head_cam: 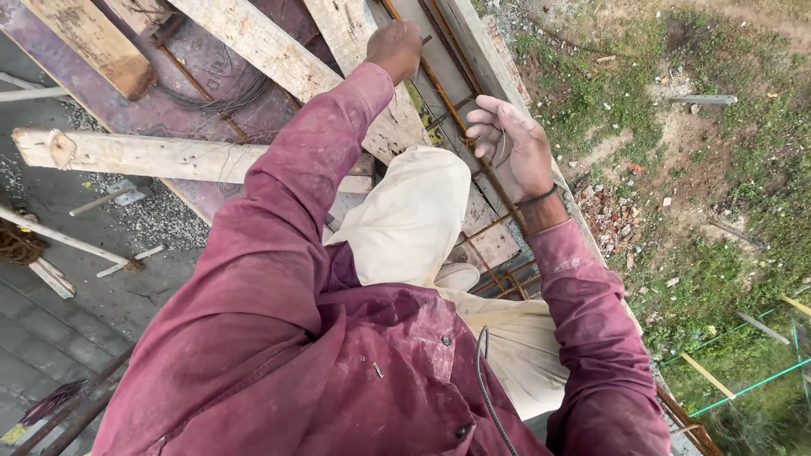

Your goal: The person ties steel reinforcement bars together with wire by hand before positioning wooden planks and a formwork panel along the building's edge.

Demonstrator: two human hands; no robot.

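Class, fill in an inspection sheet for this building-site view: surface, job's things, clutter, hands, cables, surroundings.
Surface: timber formwork with rusty rebar inside.
Job's things: thin binding wire in the right hand.
Clutter: loose planks, wire coil, wood scraps.
Hands: left hand fisted at the rebar, contents hidden; right hand half open, palm up.
Cables: dark cord hanging at the chest.
Surroundings: grassy ground with rubble far below.

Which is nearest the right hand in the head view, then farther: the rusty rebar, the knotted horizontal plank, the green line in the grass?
From the right hand:
1. Rusty rebar, just beside the fingers.
2. Knotted horizontal plank, far left.
3. Green line, lower right on the grass below.
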